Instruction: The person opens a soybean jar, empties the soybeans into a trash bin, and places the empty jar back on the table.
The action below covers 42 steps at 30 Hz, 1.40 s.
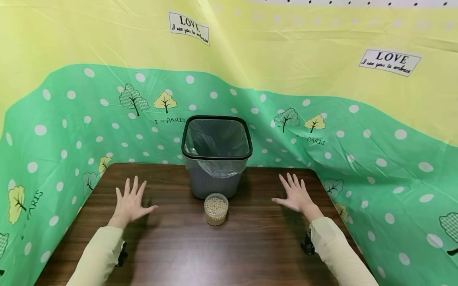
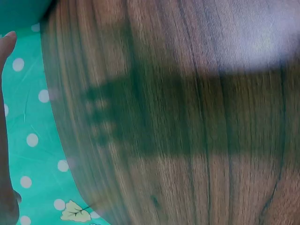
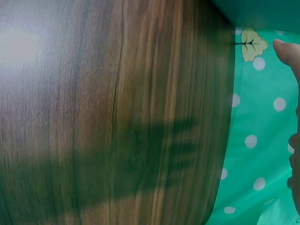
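Note:
A small clear jar (image 1: 216, 209) filled with pale beans stands without a lid on the dark wooden table (image 1: 179, 246). Right behind it is a grey waste bin (image 1: 216, 155) with a black rim and a clear liner. My left hand (image 1: 131, 201) hovers flat with spread fingers to the left of the jar, holding nothing. My right hand (image 1: 295, 193) is spread the same way to the right of the bin. The wrist views show only wood grain, hand shadows and fingertips (image 2: 6, 42) (image 3: 287, 52) at the frame edges.
A green and yellow cloth (image 1: 375, 131) with white dots and trees hangs round the table on the left, back and right. The table's left edge (image 2: 61, 154) and right edge (image 3: 225, 140) meet that cloth.

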Tool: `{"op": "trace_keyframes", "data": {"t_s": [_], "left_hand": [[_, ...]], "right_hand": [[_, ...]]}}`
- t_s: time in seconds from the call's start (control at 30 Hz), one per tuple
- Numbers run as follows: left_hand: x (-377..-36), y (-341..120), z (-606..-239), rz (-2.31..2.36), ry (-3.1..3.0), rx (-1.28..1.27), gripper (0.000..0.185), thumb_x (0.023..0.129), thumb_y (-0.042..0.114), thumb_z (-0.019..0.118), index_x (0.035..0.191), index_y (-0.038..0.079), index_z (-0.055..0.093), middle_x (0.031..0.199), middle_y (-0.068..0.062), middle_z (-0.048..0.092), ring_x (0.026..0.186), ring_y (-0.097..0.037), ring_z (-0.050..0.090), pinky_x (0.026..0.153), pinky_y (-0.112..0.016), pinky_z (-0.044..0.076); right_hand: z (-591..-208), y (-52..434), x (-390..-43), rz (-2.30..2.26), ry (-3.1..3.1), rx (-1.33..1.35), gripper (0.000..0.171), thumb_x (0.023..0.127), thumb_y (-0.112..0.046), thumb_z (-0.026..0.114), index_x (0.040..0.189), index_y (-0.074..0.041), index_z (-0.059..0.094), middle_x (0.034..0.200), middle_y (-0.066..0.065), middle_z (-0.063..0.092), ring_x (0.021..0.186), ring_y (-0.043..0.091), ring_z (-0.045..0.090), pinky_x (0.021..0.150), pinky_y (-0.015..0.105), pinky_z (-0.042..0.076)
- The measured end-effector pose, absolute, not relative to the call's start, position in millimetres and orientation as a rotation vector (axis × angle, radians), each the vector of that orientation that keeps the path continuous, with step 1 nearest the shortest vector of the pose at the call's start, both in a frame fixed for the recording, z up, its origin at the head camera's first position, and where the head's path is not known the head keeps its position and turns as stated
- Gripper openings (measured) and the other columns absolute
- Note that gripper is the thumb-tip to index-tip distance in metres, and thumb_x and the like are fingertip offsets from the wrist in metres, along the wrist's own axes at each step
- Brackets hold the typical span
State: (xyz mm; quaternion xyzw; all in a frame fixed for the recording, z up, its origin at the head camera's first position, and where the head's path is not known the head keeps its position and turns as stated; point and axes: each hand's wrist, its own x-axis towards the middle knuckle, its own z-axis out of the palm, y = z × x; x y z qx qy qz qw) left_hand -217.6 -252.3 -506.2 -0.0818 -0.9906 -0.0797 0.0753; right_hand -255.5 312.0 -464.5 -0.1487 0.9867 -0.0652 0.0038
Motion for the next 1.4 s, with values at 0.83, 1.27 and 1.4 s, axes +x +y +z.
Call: {"op": "trace_keyframes", "data": {"t_s": [0.83, 1.27, 1.4], "left_hand": [[-206, -174, -526, -0.403, -2.725, -0.737, 0.098, 0.067, 0.06, 0.066, 0.136, -0.003, 0.035, 0.137, -0.027, 0.035, 0.125, -0.041, 0.033, 0.1, -0.049, 0.032], [-194, -131, -529, -0.606, -2.707, -0.817, 0.094, 0.067, 0.056, 0.07, 0.136, 0.0, 0.037, 0.134, -0.016, 0.043, 0.121, -0.032, 0.042, 0.096, -0.044, 0.038], [-194, -121, -530, -0.666, -2.708, -0.817, 0.093, 0.067, 0.055, 0.07, 0.135, 0.0, 0.038, 0.134, -0.015, 0.044, 0.121, -0.031, 0.043, 0.095, -0.044, 0.04]], "right_hand": [[-478, 261, -243, -0.718, 2.952, -0.584, 0.103, 0.068, -0.056, 0.071, 0.145, -0.011, 0.019, 0.146, 0.02, 0.022, 0.132, 0.042, 0.02, 0.101, 0.059, 0.022], [-494, 220, -229, -0.942, 2.904, -0.677, 0.098, 0.066, -0.045, 0.077, 0.142, -0.007, 0.028, 0.142, 0.019, 0.032, 0.129, 0.036, 0.031, 0.1, 0.053, 0.03], [-502, 207, -225, -1.061, 2.839, -0.613, 0.095, 0.066, -0.041, 0.078, 0.142, -0.01, 0.03, 0.139, 0.016, 0.038, 0.127, 0.033, 0.035, 0.099, 0.051, 0.033]]}}
